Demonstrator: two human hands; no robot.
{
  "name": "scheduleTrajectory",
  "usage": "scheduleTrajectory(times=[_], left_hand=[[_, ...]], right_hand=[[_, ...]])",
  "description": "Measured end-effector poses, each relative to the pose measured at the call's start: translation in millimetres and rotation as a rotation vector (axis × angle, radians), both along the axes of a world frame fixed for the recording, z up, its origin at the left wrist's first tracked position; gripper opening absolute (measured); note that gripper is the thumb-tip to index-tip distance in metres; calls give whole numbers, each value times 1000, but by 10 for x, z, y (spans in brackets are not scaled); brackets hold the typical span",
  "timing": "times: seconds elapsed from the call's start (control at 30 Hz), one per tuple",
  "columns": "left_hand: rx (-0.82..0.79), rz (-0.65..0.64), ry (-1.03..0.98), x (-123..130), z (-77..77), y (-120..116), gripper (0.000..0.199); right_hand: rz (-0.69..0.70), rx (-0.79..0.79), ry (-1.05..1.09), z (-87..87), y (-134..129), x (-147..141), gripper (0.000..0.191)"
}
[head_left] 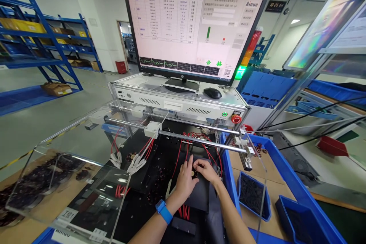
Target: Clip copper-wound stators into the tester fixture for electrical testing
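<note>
My left hand (185,179)'s at 9 o'clock, right hand (207,170) at 3, around this small round part (193,174); can't tell if either's gripping. Probably light, fragile: pinch edgewise.

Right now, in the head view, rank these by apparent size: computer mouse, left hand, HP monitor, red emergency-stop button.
1. HP monitor
2. Left hand
3. Computer mouse
4. Red emergency-stop button

The metal rod (200,142) looks glossy, the black plate (198,198) matt.
</note>
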State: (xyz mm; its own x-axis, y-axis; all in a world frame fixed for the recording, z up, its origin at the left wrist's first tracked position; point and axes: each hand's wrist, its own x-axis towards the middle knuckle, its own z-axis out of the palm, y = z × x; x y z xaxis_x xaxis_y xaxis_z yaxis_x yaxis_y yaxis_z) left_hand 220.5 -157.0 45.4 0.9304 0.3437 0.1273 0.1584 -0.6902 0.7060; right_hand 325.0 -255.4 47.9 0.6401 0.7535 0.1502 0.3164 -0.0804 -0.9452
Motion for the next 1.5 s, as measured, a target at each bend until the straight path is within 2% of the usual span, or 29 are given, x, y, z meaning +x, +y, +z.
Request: scheduleTrajectory(times=[0.07, 0.13, 0.2, 0.33, 0.4, 0.53, 0.63, 0.7, 0.77, 0.83, 1.0, 1.2, 1.3, 1.43, 1.5], left_hand=[[23, 11, 17, 6, 3, -3, 91], [45, 18, 26, 16, 4, -13, 86], [73, 31, 19, 27, -2, -27, 78], [125, 84, 18, 13, -24, -38, 64], [103, 47, 21, -19, -20, -4, 61], [-133, -117, -53, -68, 9, 168, 55], [-406, -105, -83, -35, 0, 303, 31], [-491, -70, -97, 12, -20, 348, 17], [-459, -68, -120, 52, -33, 354, 11], [-353, -83, -137, 71, -27, 338, 8], [-101, -147, -169, 43, 32, 321, 19], [-35, -196, -165, 41, 65, 347, 26], [-167, -142, -180, 68, 35, 343, 21], [-631, 47, -136, 117, -63, 340, 10], [-747, 104, -119, 136, -100, 332, 14]], right_hand=[[-9, 87, 123, -67, -36, -44, 16], [-23, 134, 145, -106, -58, -106, 16], [-66, 155, 75, -132, -57, -185, 14], [-265, 161, -160, -211, -4, -369, 13], [-340, 140, -236, -264, 27, -438, 13], [-413, 84, -258, -350, 81, -468, 9], [-479, 109, -204, -377, 100, -451, 9], [-509, 118, -193, -374, 92, -458, 9], [-517, 90, -217, -355, 68, -486, 7], [-518, 29, -277, -329, 35, -528, 12], [-523, -111, -502, -297, -12, -603, 24], [-517, -250, -721, -292, -17, -633, 27], [-500, -352, -794, -255, -29, -660, 29], [-490, -416, -822, -229, -34, -684, 31], [-493, -425, -829, -233, -32, -692, 32]])
